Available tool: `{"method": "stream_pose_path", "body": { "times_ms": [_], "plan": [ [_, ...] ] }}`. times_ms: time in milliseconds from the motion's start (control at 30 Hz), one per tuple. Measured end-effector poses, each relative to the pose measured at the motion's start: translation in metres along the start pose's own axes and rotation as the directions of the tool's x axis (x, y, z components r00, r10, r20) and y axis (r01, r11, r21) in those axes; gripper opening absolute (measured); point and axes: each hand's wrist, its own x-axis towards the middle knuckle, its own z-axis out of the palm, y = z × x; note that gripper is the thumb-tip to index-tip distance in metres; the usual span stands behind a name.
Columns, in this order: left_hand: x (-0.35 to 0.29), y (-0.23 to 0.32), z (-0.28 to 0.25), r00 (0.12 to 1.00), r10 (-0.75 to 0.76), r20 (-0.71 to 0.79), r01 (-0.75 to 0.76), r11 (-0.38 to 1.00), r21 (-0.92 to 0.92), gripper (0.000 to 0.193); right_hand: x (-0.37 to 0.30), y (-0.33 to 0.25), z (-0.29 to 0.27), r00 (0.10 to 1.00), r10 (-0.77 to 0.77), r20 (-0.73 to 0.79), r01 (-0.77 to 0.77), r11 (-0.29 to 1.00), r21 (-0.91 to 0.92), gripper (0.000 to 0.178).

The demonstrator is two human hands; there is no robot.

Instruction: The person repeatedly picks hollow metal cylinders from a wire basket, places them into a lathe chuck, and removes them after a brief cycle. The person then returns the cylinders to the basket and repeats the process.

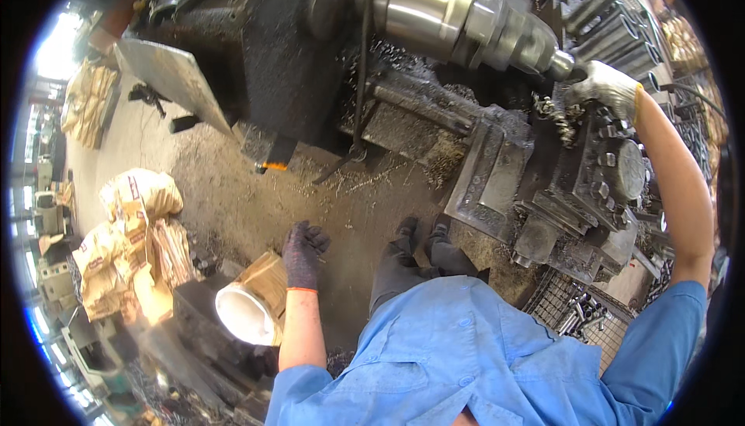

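Observation:
My right hand (609, 88), in a pale glove, reaches to the outer end of a shiny round metal workpiece (562, 64) that sticks out of the lathe chuck (434, 7). Its fingers are bent and close around that end, though the fingertips are partly hidden. Curly metal chips (555, 116) hang just below this hand, beside the tool post (621, 166). My left hand (305, 251) wears a dark glove with an orange cuff. It hangs over the floor with its fingers loosely curled in, and nothing shows in it.
Chip-covered slides (497, 174) lie in front of me. A wire basket (578, 309) of short metal pieces stands at lower right, and metal tubes (613, 30) are stacked at far right. To the left are a white-lined round container (247, 313), paper sacks (128, 247) and a tilted metal plate (174, 77).

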Motion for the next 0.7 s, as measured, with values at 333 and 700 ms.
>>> {"method": "stream_pose_path", "body": {
  "times_ms": [333, 700],
  "plan": [
    [-0.015, -0.007, 0.037, 0.999, -0.024, -0.047, 0.032, 0.983, 0.183, 0.032, -0.090, 0.022, -0.030, 0.880, 0.199, -0.431, 0.199, 0.670, 0.715, 0.029],
    [-0.058, 0.047, 0.234, 0.803, 0.244, 0.544, -0.507, 0.761, 0.406, 0.028, -0.084, 0.005, -0.055, 0.708, -0.355, -0.611, 0.276, 0.935, -0.223, 0.041]
  ]
}}
